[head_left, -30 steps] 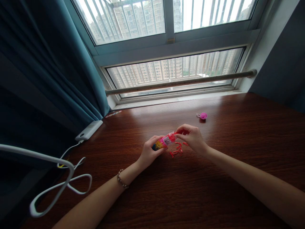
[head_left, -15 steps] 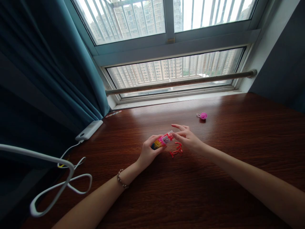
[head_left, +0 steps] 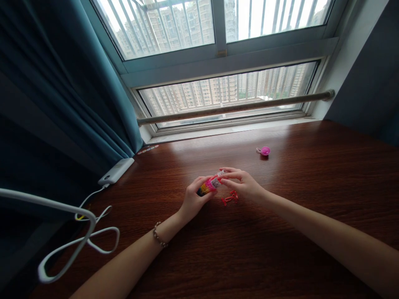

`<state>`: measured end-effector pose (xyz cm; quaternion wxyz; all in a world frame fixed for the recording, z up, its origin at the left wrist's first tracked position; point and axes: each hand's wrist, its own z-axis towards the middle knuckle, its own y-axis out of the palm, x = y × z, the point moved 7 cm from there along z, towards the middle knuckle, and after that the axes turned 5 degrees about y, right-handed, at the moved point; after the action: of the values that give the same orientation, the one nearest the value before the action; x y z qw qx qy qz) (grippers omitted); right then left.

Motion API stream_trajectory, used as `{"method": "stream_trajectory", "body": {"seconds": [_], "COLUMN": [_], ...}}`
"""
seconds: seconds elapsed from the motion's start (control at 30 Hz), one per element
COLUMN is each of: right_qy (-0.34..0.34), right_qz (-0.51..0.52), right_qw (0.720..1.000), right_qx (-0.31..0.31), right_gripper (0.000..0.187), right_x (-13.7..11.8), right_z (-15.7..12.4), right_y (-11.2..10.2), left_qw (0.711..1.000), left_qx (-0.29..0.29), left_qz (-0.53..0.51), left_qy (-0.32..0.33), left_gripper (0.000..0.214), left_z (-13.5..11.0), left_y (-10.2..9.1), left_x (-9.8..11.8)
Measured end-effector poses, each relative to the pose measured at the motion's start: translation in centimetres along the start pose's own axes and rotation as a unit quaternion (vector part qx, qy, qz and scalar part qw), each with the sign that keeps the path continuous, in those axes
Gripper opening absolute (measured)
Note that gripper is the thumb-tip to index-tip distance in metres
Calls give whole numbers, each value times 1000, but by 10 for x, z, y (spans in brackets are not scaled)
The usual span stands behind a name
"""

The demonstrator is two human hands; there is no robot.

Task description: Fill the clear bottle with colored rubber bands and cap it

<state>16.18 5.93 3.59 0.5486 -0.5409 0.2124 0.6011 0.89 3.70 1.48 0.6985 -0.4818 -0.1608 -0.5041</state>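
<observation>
My left hand [head_left: 193,195] is wrapped round a small clear plastic bottle [head_left: 212,184], tilted with its clear end up to the right. Bands of dark, yellow, pink and red contents show through it, and a barcode label faces me. At the bottle's upper end, my right hand [head_left: 241,182] has its fingers curled over the rim and its thumb beneath. Its fingertips partly hide that end. Just below the right hand, several small red elastic bands [head_left: 230,198] lie in a loose pile on the wooden table [head_left: 218,253].
A pink round cap [head_left: 265,151] with a loop lies farther back on the right. At the left, a white power strip [head_left: 116,171] rests by the blue curtain [head_left: 102,104], its white cable [head_left: 75,249] looping over the table's edge. A metal rail [head_left: 237,108] crosses the window behind.
My right hand has moved left onto the bottle's upper end, and its raised fingers have come down round it. The left hand keeps hold of the bottle, almost unmoved.
</observation>
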Motion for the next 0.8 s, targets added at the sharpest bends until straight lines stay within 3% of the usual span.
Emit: {"method": "stream_trajectory", "body": {"seconds": [0.2, 0.27, 0.33, 0.4, 0.47, 0.53, 0.6, 0.73, 0.8], "right_qy": [6, 39, 92, 149, 196, 218, 211, 174, 151], "right_qz": [13, -25, -125, -276, -404, -456, -446, -380, -379], "right_qw": [997, 993, 983, 949, 893, 859, 864, 902, 907], "right_qx": [72, 104, 99, 39, -36, -82, -103, -112, -104], "right_gripper": [25, 28, 32, 33, 29, 26, 26, 23, 33], "right_x": [-5, -1, 6, 16, 27, 34, 36, 33, 28], "right_z": [3, 5, 7, 6, 3, -1, -3, -7, -11], "right_y": [-21, -31, -36, -35, -31, -28, -21, -4, 3], "left_qw": [997, 995, 993, 992, 992, 992, 993, 993, 994], "left_qx": [34, 53, 66, 72, 74, 74, 72, 69, 68], "left_qz": [-21, -26, -32, -36, -34, -31, -29, -28, -26], "left_qy": [-61, -77, -89, -95, -96, -93, -90, -87, -86], "left_gripper": [38, 38, 39, 40, 40, 41, 41, 40, 40], "left_z": [0, 0, 0, 0, -1, -1, -1, -1, 0], "left_y": [-6, -10, -12, -13, -13, -13, -12, -12, -12], "left_x": [-14, -18, -21, -22, -23, -23, -23, -21, -20]}}
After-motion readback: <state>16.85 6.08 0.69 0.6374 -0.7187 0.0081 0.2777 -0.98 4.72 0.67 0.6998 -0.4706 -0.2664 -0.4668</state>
